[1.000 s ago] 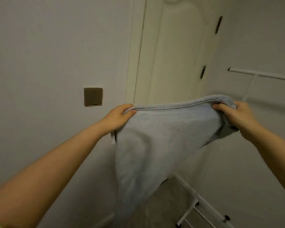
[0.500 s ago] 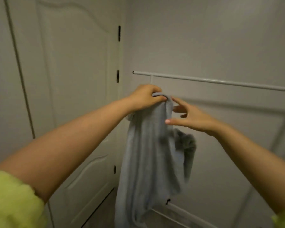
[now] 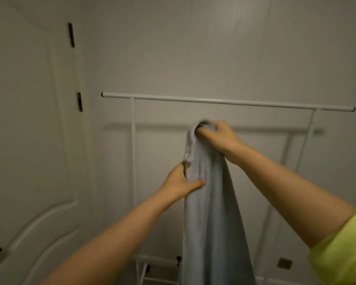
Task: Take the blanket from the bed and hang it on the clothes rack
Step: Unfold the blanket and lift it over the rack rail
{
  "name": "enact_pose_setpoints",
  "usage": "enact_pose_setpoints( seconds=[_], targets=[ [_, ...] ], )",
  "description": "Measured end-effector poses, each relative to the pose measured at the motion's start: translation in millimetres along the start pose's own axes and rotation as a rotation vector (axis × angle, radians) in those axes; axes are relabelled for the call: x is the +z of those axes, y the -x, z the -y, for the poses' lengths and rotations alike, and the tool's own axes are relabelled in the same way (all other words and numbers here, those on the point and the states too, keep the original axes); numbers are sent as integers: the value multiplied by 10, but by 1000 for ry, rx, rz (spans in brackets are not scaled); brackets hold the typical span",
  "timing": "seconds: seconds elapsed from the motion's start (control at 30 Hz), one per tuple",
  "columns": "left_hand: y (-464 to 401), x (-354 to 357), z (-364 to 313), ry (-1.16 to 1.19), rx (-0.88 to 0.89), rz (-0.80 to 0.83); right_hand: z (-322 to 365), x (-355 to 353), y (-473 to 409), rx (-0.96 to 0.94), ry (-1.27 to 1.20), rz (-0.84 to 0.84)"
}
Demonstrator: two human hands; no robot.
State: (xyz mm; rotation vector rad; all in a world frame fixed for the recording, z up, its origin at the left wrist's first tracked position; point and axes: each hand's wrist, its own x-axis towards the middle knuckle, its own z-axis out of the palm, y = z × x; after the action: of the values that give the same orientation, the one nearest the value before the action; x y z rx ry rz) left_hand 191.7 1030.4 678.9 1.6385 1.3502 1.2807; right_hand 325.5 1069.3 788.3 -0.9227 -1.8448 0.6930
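Blanket (image 3: 212, 212), pale grey-blue, hung bunched in front of the white clothes rack (image 3: 224, 102), below its top bar and not touching it. Right hand (image 3: 218, 136) clamped the top fold; left hand (image 3: 181, 185) pinched the cloth lower down. Yellow sleeve (image 3: 345, 249) at right.

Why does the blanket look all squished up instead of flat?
The blanket is bunched into a narrow rope, clutched by the right hand above and left hand below. It hangs under the rack's top bar, not yet draped over.
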Motion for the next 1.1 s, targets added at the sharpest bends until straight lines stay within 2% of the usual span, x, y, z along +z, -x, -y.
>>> enact_pose_setpoints(
  seconds=[0.17,0.27,0.37,0.43,0.47,0.53,0.57,0.6,0.73,0.77,0.83,0.9,1.0,1.1],
  targets=[
    [-329,349,525,159,-67,-59,127,-202,-530,13,-39,-305],
    [-537,257,851,56,-66,-23,179,-497,-776,26,-166,-465],
    [-787,54,1235,-209,-144,15,129,-816,-931,39,-302,-606],
    [-965,-106,1390,-250,-183,-6,41,-1073,-973,30,-347,-761],
    [-1038,-194,1403,-239,-183,-43,-20,-1198,-938,24,-337,-847],
    [-1240,-394,1326,-226,-122,-135,-194,-1390,-862,18,-115,-1005],
    [-1339,-473,1223,-216,-66,-164,-280,-1406,-807,23,58,-1001],
    [-1425,-529,1084,-213,1,-170,-322,-1321,-733,27,198,-908],
    [-1707,-571,430,-295,343,-31,-446,-532,-595,119,588,-85],
    [-1751,-549,278,-314,405,-6,-513,-345,-605,126,724,55],
    [-1808,-525,-2,-299,473,18,-685,-41,-649,142,948,205],
    [-1869,-576,-190,-292,540,29,-841,47,-765,136,961,186],
    [-2049,-850,-166,-478,589,69,-896,-132,-970,25,888,-101],
    [-2270,-1185,83,-754,496,87,-809,-479,-1190,-107,887,-358]
  ],
)
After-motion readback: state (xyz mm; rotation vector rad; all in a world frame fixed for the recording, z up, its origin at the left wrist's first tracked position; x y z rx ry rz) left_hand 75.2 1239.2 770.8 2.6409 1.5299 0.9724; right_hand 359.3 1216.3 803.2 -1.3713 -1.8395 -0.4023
